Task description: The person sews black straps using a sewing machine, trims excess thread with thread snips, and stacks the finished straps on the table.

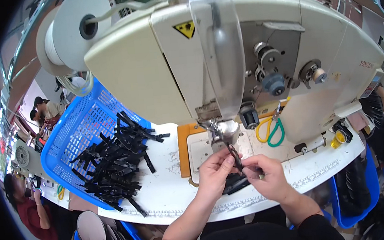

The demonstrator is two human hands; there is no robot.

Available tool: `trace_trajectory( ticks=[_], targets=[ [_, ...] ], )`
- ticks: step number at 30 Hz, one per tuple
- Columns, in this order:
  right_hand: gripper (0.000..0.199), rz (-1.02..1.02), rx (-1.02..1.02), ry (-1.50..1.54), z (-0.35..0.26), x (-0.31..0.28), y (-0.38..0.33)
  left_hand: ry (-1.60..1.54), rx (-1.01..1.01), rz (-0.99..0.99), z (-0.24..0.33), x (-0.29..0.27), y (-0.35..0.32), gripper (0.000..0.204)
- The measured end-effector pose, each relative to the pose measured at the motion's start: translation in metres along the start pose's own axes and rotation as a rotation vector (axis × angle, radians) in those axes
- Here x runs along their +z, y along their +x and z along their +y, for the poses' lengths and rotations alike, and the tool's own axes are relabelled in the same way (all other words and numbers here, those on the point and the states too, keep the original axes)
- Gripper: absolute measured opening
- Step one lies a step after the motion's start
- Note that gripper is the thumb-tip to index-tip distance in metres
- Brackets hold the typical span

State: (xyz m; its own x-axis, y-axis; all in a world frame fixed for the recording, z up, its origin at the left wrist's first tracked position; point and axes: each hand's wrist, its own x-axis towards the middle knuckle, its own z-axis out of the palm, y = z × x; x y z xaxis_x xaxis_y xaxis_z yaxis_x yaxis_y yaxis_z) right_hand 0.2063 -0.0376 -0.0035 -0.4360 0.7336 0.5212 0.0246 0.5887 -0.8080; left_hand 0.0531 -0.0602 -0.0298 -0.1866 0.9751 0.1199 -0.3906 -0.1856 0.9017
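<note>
Left hand point(214, 170) and right hand point(265, 175) close together at the near edge of the white desk point(170, 190), fingers point(228, 161) of both pinched shut on one black strap point(236, 157). Strap held taut and upright between them, seemingly to feed its far end under the presser foot point(223, 133) just beyond the fingertips. More black strap ends just below the fingers. Farther out, right of the fingers, yellow-and-green scissors point(270, 131) within easy reach. Well to the left, a heap of black strips point(114, 165) spilling from a blue basket point(72, 135). Beyond everything, the cream sewing machine point(222, 48).
</note>
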Motion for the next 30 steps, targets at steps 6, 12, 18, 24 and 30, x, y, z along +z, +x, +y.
trace_trajectory(
  ticks=[6, 12, 18, 24, 30],
  targets=[
    [0.043, 0.005, 0.131, -0.099, 0.030, 0.003, -0.023, -0.054, -0.047, 0.026, -0.014, -0.014, -0.016, 0.021],
    [0.032, -0.082, -0.125, -0.223, 0.032, -0.003, -0.007, 0.122, 0.032, -0.002, -0.021, -0.021, -0.032, 0.019],
    [0.023, 0.025, 0.002, -0.115, 0.048, 0.001, -0.016, 0.153, 0.032, 0.033, -0.022, -0.026, -0.039, 0.018],
    [0.028, -0.262, -0.012, -0.128, 0.047, 0.010, -0.029, 0.264, 0.041, 0.190, -0.028, -0.055, -0.022, 0.015],
    [0.026, -0.324, -0.103, -0.270, 0.058, 0.043, -0.035, 0.192, -0.009, 0.207, -0.030, -0.056, -0.025, 0.015]
  ],
)
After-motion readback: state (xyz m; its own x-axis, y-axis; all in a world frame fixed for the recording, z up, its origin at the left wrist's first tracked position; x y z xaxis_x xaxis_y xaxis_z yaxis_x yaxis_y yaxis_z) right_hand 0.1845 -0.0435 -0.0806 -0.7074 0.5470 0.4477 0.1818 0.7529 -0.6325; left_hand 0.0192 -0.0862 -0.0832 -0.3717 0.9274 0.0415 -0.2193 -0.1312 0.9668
